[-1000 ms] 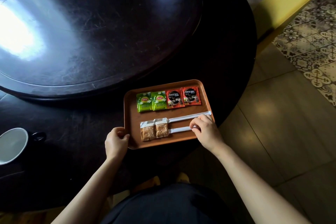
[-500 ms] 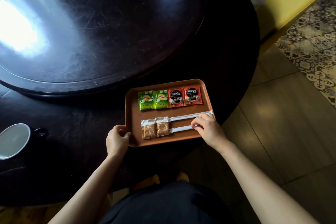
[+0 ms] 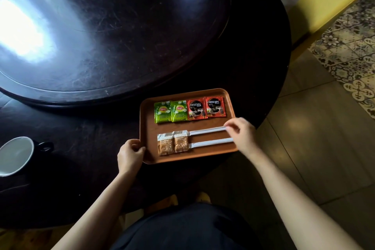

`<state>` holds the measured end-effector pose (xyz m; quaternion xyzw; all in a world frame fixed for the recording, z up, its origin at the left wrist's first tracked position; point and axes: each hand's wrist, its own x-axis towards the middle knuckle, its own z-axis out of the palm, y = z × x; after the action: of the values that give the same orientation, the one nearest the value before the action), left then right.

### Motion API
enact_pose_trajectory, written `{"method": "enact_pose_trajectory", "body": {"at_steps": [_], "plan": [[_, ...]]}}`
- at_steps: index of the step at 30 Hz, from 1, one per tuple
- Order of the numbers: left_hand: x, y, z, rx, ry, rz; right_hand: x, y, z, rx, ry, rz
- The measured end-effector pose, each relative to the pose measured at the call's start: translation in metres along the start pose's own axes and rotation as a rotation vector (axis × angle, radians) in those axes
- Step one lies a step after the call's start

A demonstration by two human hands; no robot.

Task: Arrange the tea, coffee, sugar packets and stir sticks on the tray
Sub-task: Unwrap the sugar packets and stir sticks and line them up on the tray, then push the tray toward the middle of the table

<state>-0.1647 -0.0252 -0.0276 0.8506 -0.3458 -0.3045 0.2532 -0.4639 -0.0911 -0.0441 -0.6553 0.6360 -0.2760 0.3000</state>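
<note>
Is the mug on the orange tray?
No, the dark mug with white inside stands on the dark round table, left of the orange rectangular tray.

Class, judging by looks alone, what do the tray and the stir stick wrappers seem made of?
The tray: probably plastic, smooth orange-brown with a moulded, rounded rim. The stir stick wrappers: likely paper, matte white and flat; what is inside stays hidden.

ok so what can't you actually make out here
All in the head view:
- Whether the right hand pinches the upper stir stick: its fingers are motion-blurred.
- Print on the sugar packets: too small and dim.
- The mug: cut off by the left edge.
- The tray corner under the left hand.
</note>
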Motion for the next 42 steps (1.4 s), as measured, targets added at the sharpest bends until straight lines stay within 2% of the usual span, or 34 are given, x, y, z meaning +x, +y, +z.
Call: {"method": "enact_pose_trajectory", "body": {"at_steps": [2, 3, 5, 8, 14, 23, 33, 42], "plan": [[0.001, 0.001, 0.0, 0.005, -0.005, -0.01, 0.015, 0.009, -0.013, 0.044, 0.079, 0.144], [0.002, 0.001, 0.0, 0.006, -0.008, -0.017, 0.021, 0.014, -0.018, 0.029, 0.063, 0.221], [0.004, 0.001, 0.0, 0.006, -0.009, -0.024, 0.028, 0.018, -0.022, -0.025, -0.038, 0.348], [0.006, 0.003, 0.0, 0.022, -0.01, -0.019, 0.029, 0.014, -0.022, -0.024, -0.135, 0.417], [0.01, 0.005, -0.001, 0.049, -0.019, -0.055, 0.026, 0.005, -0.025, 0.034, -0.127, 0.451], [0.005, 0.004, -0.004, -0.068, 0.018, -0.108, 0.017, -0.005, -0.039, 0.132, -0.189, 0.479], [0.001, 0.007, -0.017, -0.172, 0.096, -0.023, 0.027, -0.015, -0.049, 0.188, -0.235, 0.427], [0.042, 0.034, -0.047, -0.215, 0.153, 0.012, 0.081, -0.065, -0.048, 0.204, -0.173, 0.328]]}}
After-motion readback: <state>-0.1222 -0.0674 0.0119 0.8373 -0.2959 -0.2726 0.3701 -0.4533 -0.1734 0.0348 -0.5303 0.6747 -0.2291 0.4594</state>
